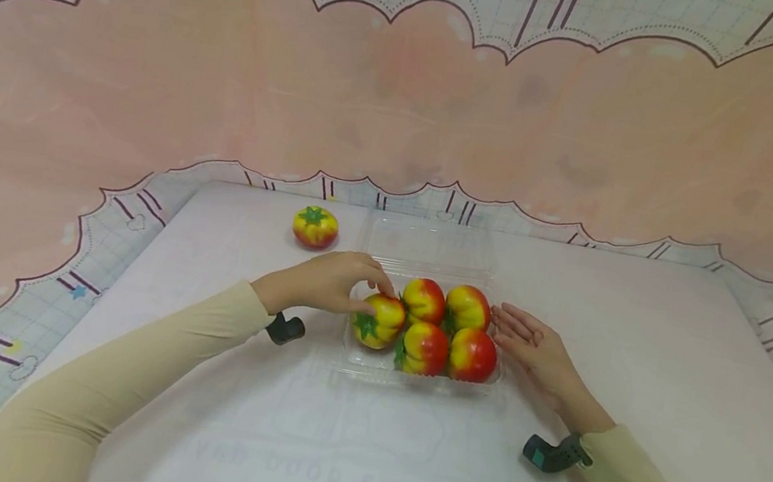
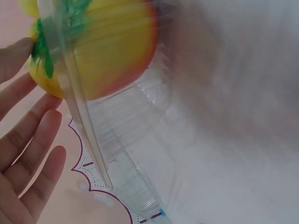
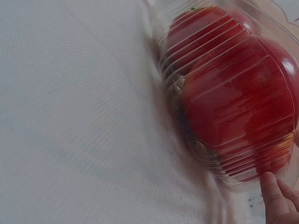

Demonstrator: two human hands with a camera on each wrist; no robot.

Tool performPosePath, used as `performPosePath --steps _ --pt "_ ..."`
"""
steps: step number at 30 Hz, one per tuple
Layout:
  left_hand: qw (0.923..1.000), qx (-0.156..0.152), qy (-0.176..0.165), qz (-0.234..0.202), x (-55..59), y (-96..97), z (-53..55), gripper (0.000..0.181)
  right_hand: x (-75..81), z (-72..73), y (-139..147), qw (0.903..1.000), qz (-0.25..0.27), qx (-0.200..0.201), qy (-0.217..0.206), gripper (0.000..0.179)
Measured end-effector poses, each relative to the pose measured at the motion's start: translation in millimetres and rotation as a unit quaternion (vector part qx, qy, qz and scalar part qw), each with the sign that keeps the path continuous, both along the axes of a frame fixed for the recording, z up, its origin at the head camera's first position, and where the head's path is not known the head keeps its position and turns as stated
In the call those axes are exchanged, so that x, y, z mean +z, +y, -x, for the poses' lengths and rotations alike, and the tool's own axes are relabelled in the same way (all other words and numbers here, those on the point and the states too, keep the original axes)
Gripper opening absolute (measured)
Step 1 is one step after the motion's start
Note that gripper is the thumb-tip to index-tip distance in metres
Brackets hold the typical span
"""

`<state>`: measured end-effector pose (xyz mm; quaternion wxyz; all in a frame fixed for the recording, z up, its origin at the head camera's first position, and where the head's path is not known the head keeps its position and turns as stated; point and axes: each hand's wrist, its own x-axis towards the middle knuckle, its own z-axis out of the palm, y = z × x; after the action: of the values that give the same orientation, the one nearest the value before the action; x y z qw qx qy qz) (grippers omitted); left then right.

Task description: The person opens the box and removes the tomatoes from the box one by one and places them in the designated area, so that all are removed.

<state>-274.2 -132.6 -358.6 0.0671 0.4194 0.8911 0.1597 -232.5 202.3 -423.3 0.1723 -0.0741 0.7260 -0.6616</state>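
Observation:
A clear plastic clamshell box lies with its lid tipped back, holding several red and yellow tomatoes with green star-shaped tops. My left hand grips the leftmost tomato, thumb at the near side and fingers at the far side. In the left wrist view that tomato shows through the box's wall, with the fingertips on it. At the box's right end, my right hand rests its extended fingers by the wall. The right wrist view shows a red tomato behind the ribbed plastic and a fingertip against the box.
One more tomato sits outside the box, at the back left of the white tabletop. A patterned peach cloth stands behind the table. Dark wrist cameras hang under both wrists.

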Motion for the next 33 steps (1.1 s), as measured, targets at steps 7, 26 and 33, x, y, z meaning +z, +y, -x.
performPosePath --steps 7,26,33 --pt "0.9995 -0.023 -0.019 -0.008 1.7 -2.1 -0.5 0.025 -0.8 0.3 0.0 1.0000 -0.001 0.002 0.002 0.065" --pt "0.9968 -0.015 -0.070 0.034 4.5 -2.2 -7.1 0.034 -0.3 -0.5 -0.6 1.0000 -0.001 0.001 0.007 0.068" --pt "0.9959 -0.032 -0.067 0.052 3.2 -2.4 -7.2 0.045 -0.2 -0.4 -0.5 1.0000 -0.006 0.000 0.003 0.067"
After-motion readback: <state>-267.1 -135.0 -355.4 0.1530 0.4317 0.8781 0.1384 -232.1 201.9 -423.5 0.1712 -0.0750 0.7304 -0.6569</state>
